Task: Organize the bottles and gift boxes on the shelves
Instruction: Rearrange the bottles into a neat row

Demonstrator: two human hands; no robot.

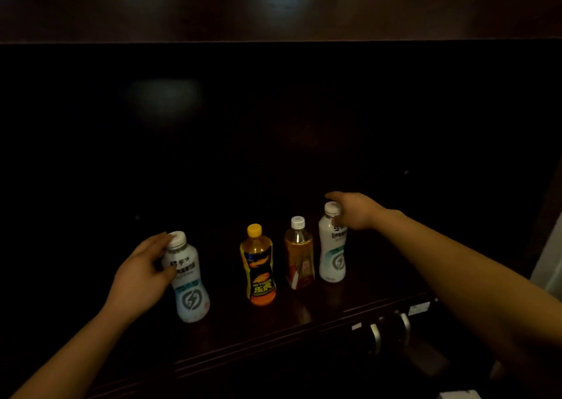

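Note:
Several bottles stand upright in a row on a dark wooden shelf (231, 335). At the left is a white bottle (188, 289) with a lightning mark; my left hand (143, 274) wraps its upper body from the left. In the middle stand an orange-and-black bottle with a yellow cap (258, 265) and an amber tea bottle with a white cap (299, 255). At the right a second white bottle (332, 246) stands with my right hand (354, 210) at its cap and neck, fingers curled over it. No gift box is visible.
The shelf's back is very dark and its depth is hard to read. A wooden board (273, 9) spans overhead. Below the shelf's front edge at the right are two metal cabinet handles (390, 331). A pale wall strip (550, 259) shows at the far right.

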